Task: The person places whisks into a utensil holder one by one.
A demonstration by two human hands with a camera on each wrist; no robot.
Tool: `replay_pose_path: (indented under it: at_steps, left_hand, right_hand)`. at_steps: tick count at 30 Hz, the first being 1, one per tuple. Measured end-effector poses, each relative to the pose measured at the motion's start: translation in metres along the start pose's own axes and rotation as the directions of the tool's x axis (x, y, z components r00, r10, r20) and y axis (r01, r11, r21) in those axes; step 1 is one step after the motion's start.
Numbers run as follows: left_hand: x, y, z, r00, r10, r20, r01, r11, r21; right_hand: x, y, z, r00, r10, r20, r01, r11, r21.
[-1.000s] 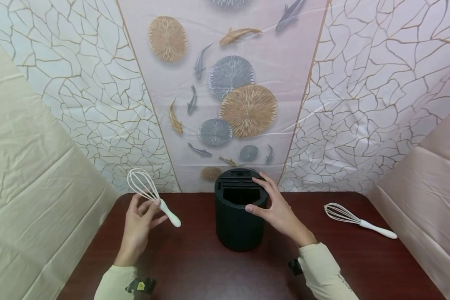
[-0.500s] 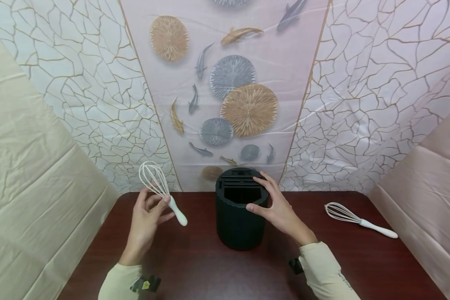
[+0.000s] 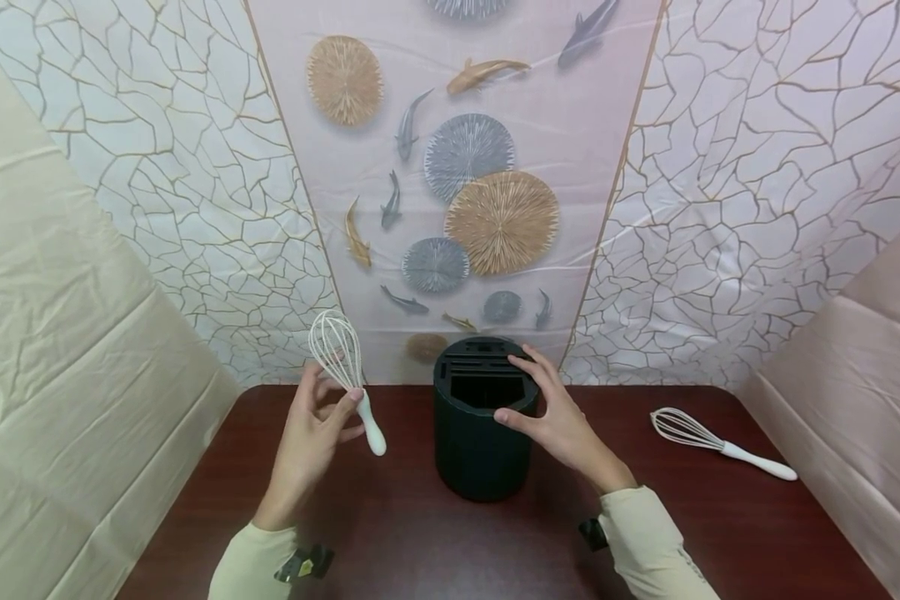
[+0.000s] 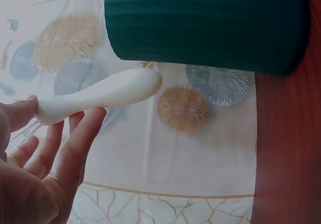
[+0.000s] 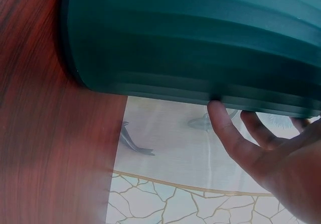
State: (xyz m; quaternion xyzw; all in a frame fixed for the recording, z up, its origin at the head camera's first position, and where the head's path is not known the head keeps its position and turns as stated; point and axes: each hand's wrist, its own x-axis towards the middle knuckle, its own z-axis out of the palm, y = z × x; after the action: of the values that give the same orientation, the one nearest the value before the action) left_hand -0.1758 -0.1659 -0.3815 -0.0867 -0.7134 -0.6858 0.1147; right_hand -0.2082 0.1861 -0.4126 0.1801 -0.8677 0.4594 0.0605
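Note:
A white balloon whisk [image 3: 347,367] is pinched between the thumb and fingers of my left hand [image 3: 307,442], raised with its wires upward and its handle slanting down to the right. In the left wrist view the whisk's smooth handle [image 4: 110,91] points toward a dark green round utensil holder [image 4: 200,28]. This utensil holder [image 3: 482,458] stands upright on the table, its black top showing narrow slots and one larger opening. My right hand [image 3: 558,425] holds the holder's right side, thumb at the front rim and fingers over the top; in the right wrist view fingertips [image 5: 215,108] touch its wall.
A second white whisk [image 3: 720,442] lies on the right part of the dark red table [image 3: 420,550]. Behind the table hangs a patterned cloth [image 3: 495,208], with plain beige cloth panels [image 3: 67,375] on both sides.
My left hand has carried the whisk to the right, closer to the utensil holder, and the whisk has turned more upright. The right hand and the holder have hardly moved.

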Motion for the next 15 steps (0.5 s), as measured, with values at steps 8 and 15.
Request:
replay_pose_path:
  at_steps: [8, 15]
  left_hand:
    - [0.002, 0.006, 0.017, 0.999, 0.025, 0.031, -0.024, 0.999, -0.03]
    - [0.008, 0.013, 0.028, 0.997, 0.034, 0.069, -0.032, 0.999, -0.027]
  right_hand:
    - [0.0, 0.001, -0.001, 1.0, 0.012, -0.01, -0.012, 1.0, -0.003]
    - [0.0, 0.001, -0.001, 1.0, 0.012, 0.0, -0.012, 1.0, 0.001]
